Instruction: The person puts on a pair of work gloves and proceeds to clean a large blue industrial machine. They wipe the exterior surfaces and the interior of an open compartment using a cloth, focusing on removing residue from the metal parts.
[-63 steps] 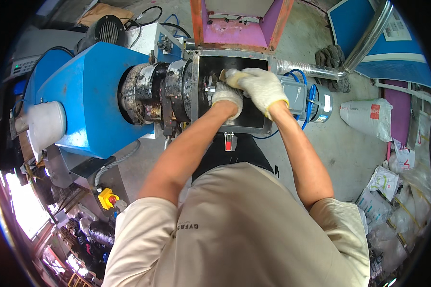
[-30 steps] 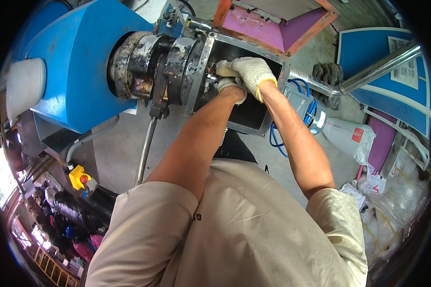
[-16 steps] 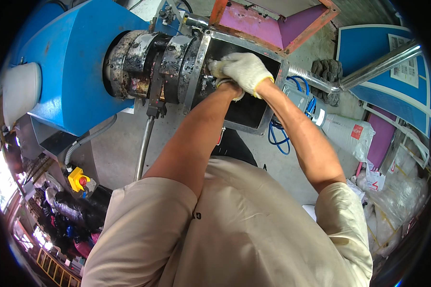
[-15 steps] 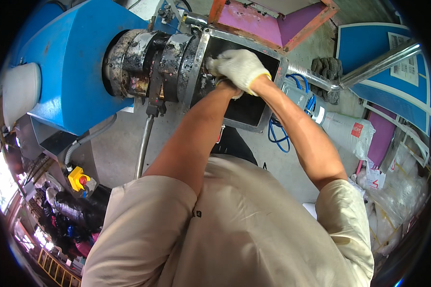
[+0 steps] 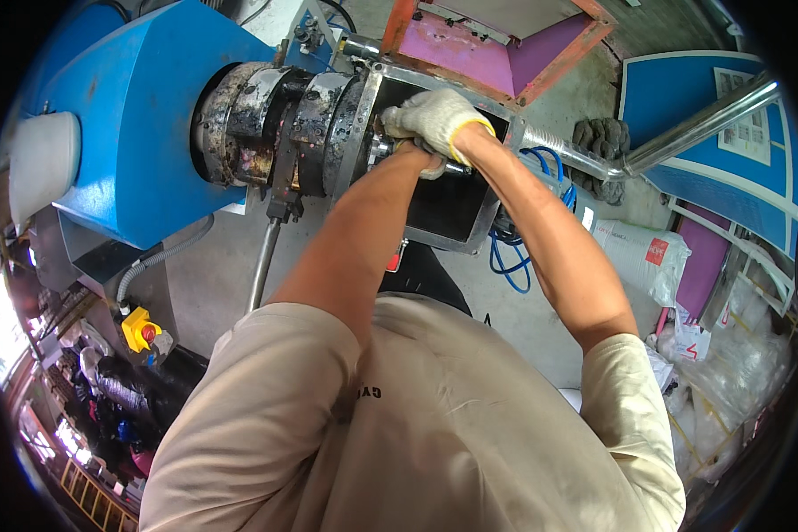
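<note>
Both my hands are inside an open square metal housing (image 5: 361,133) at the end of a dirty cylindrical machine barrel (image 5: 266,111). My right hand (image 5: 436,120), in a white knit glove with a yellow cuff, is closed with its fingers curled toward the barrel side; what they grip is hidden. My left hand (image 5: 432,167), also gloved, lies below the right one and is mostly covered by it and by my own wrist, so its fingers do not show. A shiny metal rod-like end (image 5: 457,168) sticks out right of my hands. Another bright metal part (image 5: 379,147) shows on their left.
A large blue machine cover (image 5: 151,115) stands at the left. Behind the housing is a rust-edged box with a pink inside (image 5: 461,44). A silver pipe (image 5: 700,129), blue hoses (image 5: 510,262) and a white sack (image 5: 638,253) lie right. A metal bar (image 5: 264,262) slants down nearby.
My hands remain in the housing, with the right glove turned slightly. The shiny metal end at their right now shows. The view has shifted a little.
</note>
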Motion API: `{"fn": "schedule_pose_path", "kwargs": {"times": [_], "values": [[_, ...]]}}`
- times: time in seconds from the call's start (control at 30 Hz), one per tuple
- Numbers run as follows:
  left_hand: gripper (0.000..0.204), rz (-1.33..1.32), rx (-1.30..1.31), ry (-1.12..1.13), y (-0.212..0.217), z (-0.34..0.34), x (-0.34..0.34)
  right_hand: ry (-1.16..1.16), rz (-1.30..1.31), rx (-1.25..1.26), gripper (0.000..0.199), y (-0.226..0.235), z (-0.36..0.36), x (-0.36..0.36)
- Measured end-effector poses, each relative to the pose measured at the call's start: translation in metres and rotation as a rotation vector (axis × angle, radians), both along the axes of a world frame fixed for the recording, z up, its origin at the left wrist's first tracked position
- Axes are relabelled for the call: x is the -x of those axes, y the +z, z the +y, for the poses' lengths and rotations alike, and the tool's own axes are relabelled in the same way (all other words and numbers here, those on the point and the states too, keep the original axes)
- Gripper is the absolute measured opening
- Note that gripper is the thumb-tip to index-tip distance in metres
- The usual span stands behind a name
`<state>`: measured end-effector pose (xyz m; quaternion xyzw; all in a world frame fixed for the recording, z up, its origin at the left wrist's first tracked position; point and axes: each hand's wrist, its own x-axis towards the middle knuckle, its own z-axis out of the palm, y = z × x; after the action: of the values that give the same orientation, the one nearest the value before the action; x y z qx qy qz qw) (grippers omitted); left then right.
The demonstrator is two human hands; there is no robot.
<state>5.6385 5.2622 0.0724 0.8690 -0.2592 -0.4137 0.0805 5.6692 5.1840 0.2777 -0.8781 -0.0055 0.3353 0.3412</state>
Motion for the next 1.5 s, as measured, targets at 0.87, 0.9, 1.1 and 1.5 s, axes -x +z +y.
{"fn": "schedule_pose_path", "kwargs": {"times": [0.87,0.9,1.1,1.5], "values": [[0.060,-0.160,-0.167,0.034,0.030,0.000,0.033,0.219,-0.208,0.163,0.041,-0.018,-0.004,0.006],[0.059,-0.208,-0.204,-0.004,0.052,-0.001,0.032,0.164,-0.220,0.107,0.046,-0.018,-0.015,0.015],[0.064,-0.036,-0.068,-0.077,0.046,0.018,0.038,-0.165,0.046,0.045,0.055,0.007,-0.020,0.048],[0.067,0.092,-0.145,-0.063,0.089,0.013,0.038,0.150,-0.568,0.112,0.028,-0.059,-0.011,0.035]]}}
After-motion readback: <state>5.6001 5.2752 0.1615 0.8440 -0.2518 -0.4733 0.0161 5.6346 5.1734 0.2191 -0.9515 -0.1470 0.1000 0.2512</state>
